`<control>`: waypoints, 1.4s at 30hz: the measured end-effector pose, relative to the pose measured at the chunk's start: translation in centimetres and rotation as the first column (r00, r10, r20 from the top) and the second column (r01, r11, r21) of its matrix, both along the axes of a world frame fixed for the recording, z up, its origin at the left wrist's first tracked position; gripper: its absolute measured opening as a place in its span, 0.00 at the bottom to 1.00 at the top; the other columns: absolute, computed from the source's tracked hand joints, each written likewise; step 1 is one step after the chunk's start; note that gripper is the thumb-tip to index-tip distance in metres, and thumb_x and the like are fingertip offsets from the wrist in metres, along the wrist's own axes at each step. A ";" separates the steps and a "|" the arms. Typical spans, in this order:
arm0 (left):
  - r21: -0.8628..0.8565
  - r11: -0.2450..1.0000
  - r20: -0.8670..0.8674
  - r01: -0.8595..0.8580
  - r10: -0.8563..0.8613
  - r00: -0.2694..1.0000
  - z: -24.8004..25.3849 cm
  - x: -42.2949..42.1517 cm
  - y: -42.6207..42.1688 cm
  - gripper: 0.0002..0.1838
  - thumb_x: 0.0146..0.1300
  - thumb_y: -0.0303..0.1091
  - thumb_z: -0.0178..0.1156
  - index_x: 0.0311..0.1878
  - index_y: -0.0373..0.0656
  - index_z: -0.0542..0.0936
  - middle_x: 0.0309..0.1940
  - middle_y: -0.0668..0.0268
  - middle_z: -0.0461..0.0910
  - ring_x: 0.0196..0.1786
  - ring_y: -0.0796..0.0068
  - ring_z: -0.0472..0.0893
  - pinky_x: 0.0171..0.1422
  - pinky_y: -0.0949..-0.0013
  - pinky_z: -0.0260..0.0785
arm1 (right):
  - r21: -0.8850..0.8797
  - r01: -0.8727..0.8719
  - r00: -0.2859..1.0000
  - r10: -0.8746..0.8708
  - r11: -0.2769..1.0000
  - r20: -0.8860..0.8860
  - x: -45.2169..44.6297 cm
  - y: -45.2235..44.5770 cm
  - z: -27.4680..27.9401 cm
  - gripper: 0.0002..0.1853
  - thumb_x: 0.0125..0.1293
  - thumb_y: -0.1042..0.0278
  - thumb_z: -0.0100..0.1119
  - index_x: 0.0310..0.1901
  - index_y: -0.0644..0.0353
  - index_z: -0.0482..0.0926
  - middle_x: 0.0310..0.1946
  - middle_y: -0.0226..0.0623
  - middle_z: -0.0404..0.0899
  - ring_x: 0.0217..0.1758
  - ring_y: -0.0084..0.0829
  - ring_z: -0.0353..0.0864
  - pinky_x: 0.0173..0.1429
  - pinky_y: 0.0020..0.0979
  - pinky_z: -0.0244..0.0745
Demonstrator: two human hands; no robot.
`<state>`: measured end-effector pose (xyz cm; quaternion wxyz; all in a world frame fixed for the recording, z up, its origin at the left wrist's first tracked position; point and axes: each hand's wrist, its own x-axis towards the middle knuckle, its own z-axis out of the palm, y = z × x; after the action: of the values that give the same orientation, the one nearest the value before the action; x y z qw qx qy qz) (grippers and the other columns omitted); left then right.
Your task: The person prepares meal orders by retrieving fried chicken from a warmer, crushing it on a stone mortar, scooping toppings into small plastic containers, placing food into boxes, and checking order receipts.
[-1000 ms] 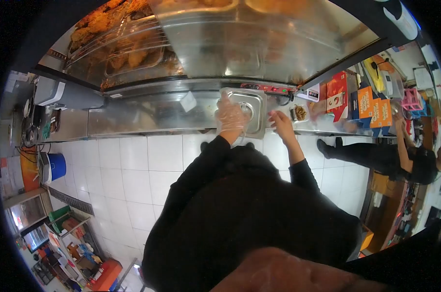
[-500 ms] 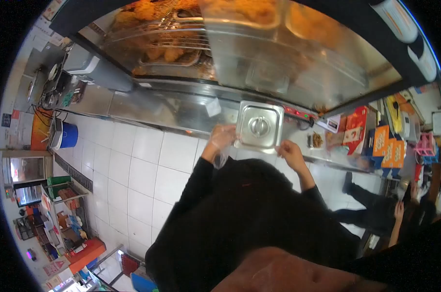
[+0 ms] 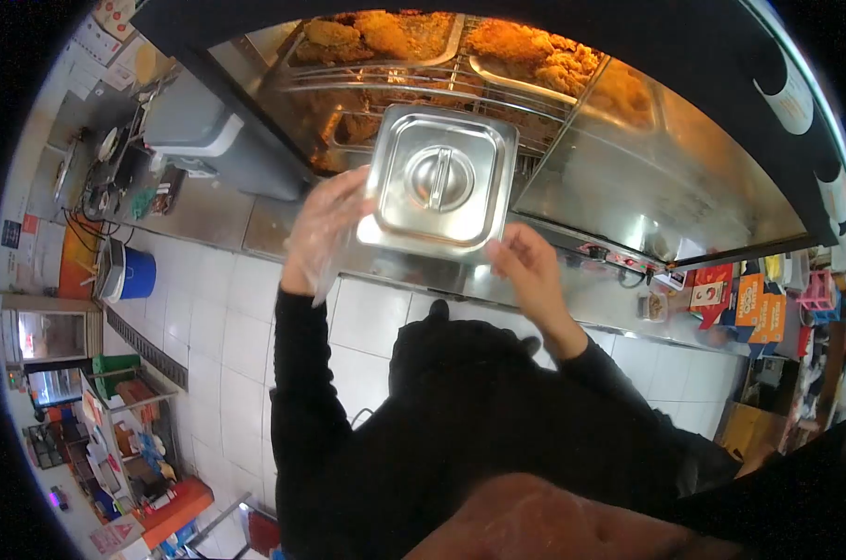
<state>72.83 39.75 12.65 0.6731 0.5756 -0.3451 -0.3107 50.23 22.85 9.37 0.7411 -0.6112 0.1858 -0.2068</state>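
Observation:
A square stainless steel food pan with a lid [image 3: 404, 219] is held up in front of the open side of a heated display cabinet [image 3: 227, 65]. The lid has a round recess and a bar handle [image 3: 439, 180]. My left hand [image 3: 325, 224], in a clear plastic glove, grips the pan's left edge. My bare right hand [image 3: 532, 271] pinches its lower right corner. Behind the pan, fried chicken [image 3: 539, 58] lies in trays on wire racks [image 3: 423, 79]. Whatever is inside the pan is hidden.
A glass panel [image 3: 665, 177] covers the cabinet's right side. A grey bin-like container [image 3: 203, 140] stands on the steel counter [image 3: 273, 224] at left. Further right are a small tub [image 3: 653, 306] and orange boxes [image 3: 761, 308]. A blue bucket [image 3: 139, 273] is on the floor.
Both hands have lifted the lidded pan off the counter, up and leftward to the cabinet's opening. My view has shifted closer, and the co-worker's legs at right are no longer visible.

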 end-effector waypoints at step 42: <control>0.001 0.971 -0.513 -0.239 0.205 0.834 -16.1 1.4 3.3 0.36 0.65 0.57 0.55 0.67 0.42 0.64 0.52 0.60 0.74 0.49 0.62 0.78 0.53 0.62 0.69 | -0.646 0.700 0.650 -0.102 -0.306 0.753 27.6 2.5 -2.8 0.29 0.62 0.67 0.53 0.66 0.35 0.65 0.74 0.41 0.48 0.79 0.42 0.44 0.72 0.65 0.11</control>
<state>74.22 43.07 -3.40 0.7895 0.4875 -0.0957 -0.3604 77.86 25.35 6.57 -0.0690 -0.7617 0.0219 -0.6439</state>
